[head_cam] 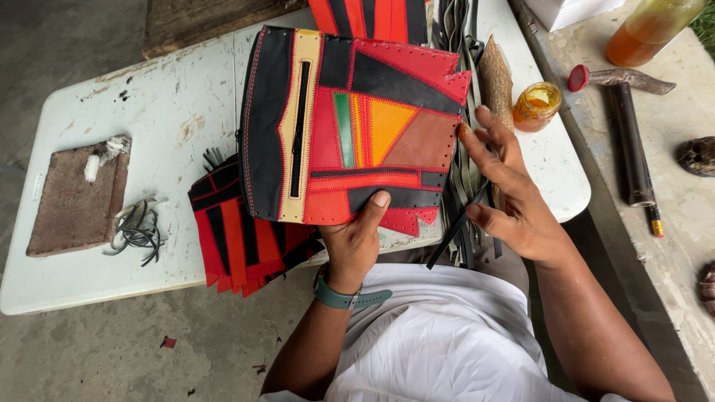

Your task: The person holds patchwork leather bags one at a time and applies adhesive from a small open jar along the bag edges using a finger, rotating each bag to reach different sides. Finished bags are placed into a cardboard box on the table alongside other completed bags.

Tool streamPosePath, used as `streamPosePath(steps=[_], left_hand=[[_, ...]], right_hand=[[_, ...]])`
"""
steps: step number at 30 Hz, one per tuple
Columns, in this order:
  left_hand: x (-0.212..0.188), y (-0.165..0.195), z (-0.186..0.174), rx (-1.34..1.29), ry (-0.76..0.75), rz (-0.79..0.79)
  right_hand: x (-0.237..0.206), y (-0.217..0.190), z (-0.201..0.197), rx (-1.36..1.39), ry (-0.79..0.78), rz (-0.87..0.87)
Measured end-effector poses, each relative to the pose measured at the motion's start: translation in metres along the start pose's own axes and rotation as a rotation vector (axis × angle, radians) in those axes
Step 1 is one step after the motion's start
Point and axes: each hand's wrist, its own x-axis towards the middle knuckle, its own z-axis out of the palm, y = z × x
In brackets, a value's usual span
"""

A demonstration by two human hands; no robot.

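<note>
Nearest the lens, white cloth across the lap, spread wide just below the patchwork leather panel. Beyond it, pale white surface under everything, stained and scuffed. Held up over that surface, the panel itself: black, red, cream, with green, orange and brown wedges, a dark zip slot down its cream strip, stitch holes along the edges. Left hand under the panel's lower edge, thumb pressed on the front, grip clamped on the leather; teal watch strap on the wrist. Right hand at the panel's right edge, fingers spread and apart, fingertips just touching the edge, dark leather strips hanging by the palm. Left of the panel and lower, stack of red-and-black pieces flat on the surface, partly tucked behind it. Far left of the panel, brown slab with a tangle of dark cord beside it. Right of the panel, long dark hammer on a concrete ledge, amber bottle above it. Just right of the panel's top corner, small jar of orange glue.
</note>
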Motion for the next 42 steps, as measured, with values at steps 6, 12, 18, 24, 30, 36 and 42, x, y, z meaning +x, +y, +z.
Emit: streamPosePath(steps=[6, 12, 18, 24, 30, 36, 42], left_hand=[[0.001, -0.002, 0.0, -0.002, 0.012, 0.016], [0.003, -0.009, 0.004, -0.071, 0.049, 0.039], [0.007, -0.02, 0.005, -0.048, 0.114, 0.076], [0.017, -0.015, 0.006, 0.019, 0.168, 0.102], [0.011, -0.006, 0.023, -0.14, 0.109, 0.062], [0.014, -0.002, 0.024, -0.211, 0.068, 0.01], [0.017, 0.001, 0.029, -0.225, 0.039, 0.018]], right_hand=[[-0.002, -0.019, 0.011, -0.529, 0.011, -0.026], [-0.016, -0.018, 0.022, -0.78, 0.032, -0.087], [-0.031, -0.023, 0.032, -0.921, 0.013, -0.138], [0.013, 0.013, -0.059, -1.231, 0.216, 0.025], [0.033, 0.077, -0.109, -1.419, 0.099, 0.182], [0.037, 0.076, -0.105, -1.368, 0.099, 0.213], [0.048, 0.083, -0.108, -1.386, -0.005, 0.268]])
